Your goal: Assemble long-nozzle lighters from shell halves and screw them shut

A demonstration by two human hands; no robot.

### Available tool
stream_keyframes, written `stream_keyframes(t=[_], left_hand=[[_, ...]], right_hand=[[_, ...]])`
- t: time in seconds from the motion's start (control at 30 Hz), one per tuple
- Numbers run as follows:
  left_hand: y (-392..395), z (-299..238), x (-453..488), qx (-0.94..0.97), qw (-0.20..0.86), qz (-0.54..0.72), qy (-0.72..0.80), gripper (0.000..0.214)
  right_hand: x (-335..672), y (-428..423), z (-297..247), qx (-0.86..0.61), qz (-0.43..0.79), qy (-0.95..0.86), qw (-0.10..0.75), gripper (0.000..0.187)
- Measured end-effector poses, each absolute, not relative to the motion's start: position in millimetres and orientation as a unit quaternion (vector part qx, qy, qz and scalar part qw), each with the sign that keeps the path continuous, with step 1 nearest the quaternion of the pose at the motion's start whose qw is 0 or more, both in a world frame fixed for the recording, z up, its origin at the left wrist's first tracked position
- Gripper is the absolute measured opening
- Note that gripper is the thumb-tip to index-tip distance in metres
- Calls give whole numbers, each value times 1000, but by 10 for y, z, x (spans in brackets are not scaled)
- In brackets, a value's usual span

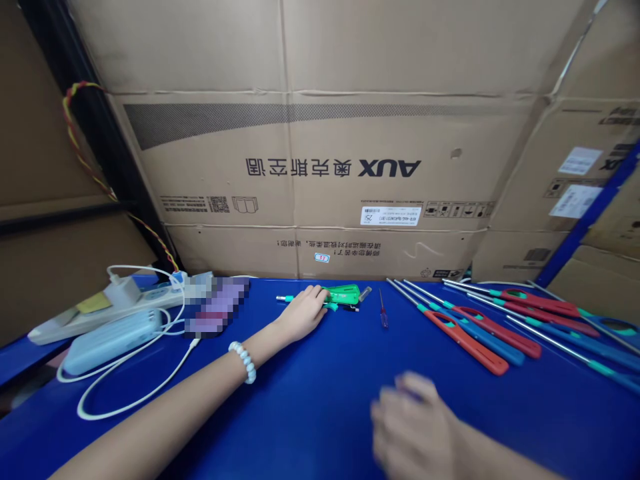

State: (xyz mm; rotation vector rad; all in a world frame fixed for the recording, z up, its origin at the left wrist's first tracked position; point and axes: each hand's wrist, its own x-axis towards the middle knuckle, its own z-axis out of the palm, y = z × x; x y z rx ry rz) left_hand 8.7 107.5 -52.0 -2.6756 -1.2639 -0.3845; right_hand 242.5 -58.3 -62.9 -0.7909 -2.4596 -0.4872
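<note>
My left hand [304, 312] reaches far across the blue table [310, 393] and rests on a green long-nosed lighter [343, 295], its fingers curled over the handle. A bead bracelet [243, 361] circles that wrist. My right hand [410, 427] hovers low near the front of the table, smeared by motion, so its fingers do not show clearly. A small screwdriver with a red and blue handle [383, 313] lies just right of the green lighter.
Several red and blue long-nosed lighters [480, 333] lie in a row at the right. A white power strip [100, 310], a pale power bank [113, 339] and white cables [130, 393] sit at the left. Large cardboard boxes [325, 147] wall off the back.
</note>
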Motion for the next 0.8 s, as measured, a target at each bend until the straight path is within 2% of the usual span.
stream_keyframes(t=[0.07, 0.13, 0.2, 0.3, 0.67, 0.8], left_hand=[[994, -502, 65, -895, 75, -121, -423, 18], [912, -484, 45, -896, 73, -113, -424, 14], [829, -466, 27, -896, 71, -106, -425, 12], [696, -438, 3, -897, 69, -94, -426, 12], [135, -391, -68, -909, 42, -72, -407, 11], [67, -406, -95, -916, 44, -74, -392, 17]], right_hand=[[2407, -139, -515, -353, -159, -888, 247, 19], [2430, 294, -425, -440, -127, -862, 219, 31], [2481, 650, -385, -462, -121, -854, 205, 43], [2542, 970, -416, -468, -101, -860, 174, 46], [2443, 662, -371, -417, -71, -899, 117, 27], [2465, 518, -317, -402, -56, -908, 106, 17]])
